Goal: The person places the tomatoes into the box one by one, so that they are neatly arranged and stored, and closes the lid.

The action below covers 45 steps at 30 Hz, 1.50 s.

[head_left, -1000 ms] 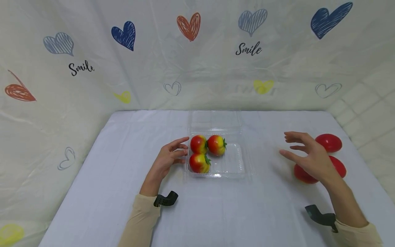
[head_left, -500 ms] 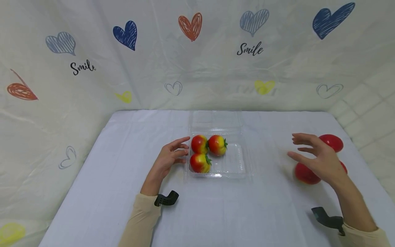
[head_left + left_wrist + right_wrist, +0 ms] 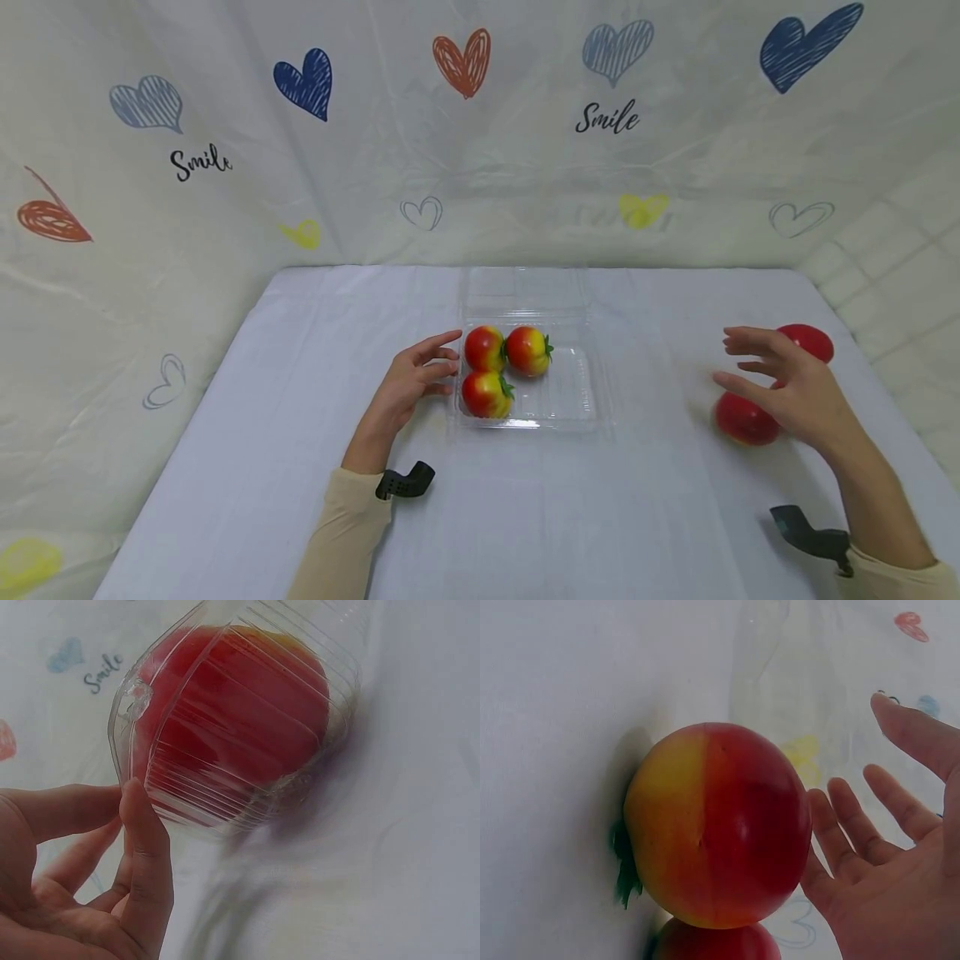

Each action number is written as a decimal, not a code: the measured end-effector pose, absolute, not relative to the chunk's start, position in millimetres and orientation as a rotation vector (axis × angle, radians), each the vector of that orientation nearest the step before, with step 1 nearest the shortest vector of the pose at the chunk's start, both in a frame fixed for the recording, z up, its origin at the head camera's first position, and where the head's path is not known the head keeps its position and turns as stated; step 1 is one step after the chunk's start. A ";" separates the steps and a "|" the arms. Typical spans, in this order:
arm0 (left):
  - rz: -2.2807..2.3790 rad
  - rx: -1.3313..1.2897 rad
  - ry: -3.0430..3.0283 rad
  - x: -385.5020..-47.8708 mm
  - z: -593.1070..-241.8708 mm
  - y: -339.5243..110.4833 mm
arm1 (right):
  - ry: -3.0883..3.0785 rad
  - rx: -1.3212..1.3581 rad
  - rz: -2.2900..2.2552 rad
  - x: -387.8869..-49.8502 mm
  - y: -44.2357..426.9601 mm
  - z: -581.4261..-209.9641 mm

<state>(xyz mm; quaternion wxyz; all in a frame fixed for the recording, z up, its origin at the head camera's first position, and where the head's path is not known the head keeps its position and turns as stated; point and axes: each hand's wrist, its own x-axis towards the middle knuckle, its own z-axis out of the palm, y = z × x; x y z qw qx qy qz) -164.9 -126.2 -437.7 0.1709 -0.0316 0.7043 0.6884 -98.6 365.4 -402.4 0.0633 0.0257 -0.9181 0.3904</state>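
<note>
A clear plastic clamshell box [image 3: 558,396] stands mid-table with its lid raised at the back. Three red-and-yellow tomatoes [image 3: 527,351] with green calyxes, seemingly artificial, fill its left part. My left hand [image 3: 416,375] touches the box's left rim with extended fingertips; one tomato [image 3: 240,720] shows through the plastic in the left wrist view. At the right, my right hand [image 3: 795,387] hovers above loose tomatoes, fingers spread and holding nothing. One loose tomato [image 3: 720,825] lies close by in the right wrist view. My hand hides part of this group.
A white cloth covers the table [image 3: 637,517]. Behind it hangs a pale curtain [image 3: 517,150] printed with hearts and "Smile". Another loose tomato [image 3: 808,342] lies near the table's right edge.
My right hand has moved to the right and slightly nearer me, over the loose tomatoes. The left hand and the box have stayed put.
</note>
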 end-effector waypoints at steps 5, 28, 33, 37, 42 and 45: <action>1.964 -0.093 1.992 -165.7 -437.6 -126.9 | -2.776 0.083 1.161 -99.7 367.1 -403.4; 1.965 -0.101 1.988 -165.1 -437.6 -126.8 | -2.895 0.053 1.158 -88.5 383.4 -406.0; 1.950 -0.096 1.998 -166.5 -439.0 -126.1 | -2.923 0.056 1.152 -85.6 386.2 -407.4; 1.953 -0.107 1.998 -166.4 -439.2 -126.0 | -2.943 0.093 1.138 -85.4 387.1 -409.7; 1.950 -0.117 1.999 -166.2 -438.7 -126.2 | -2.986 0.137 1.142 -84.8 386.8 -414.7; 1.947 -0.119 2.001 -166.1 -438.3 -126.2 | -3.005 0.167 1.133 -83.6 385.7 -415.9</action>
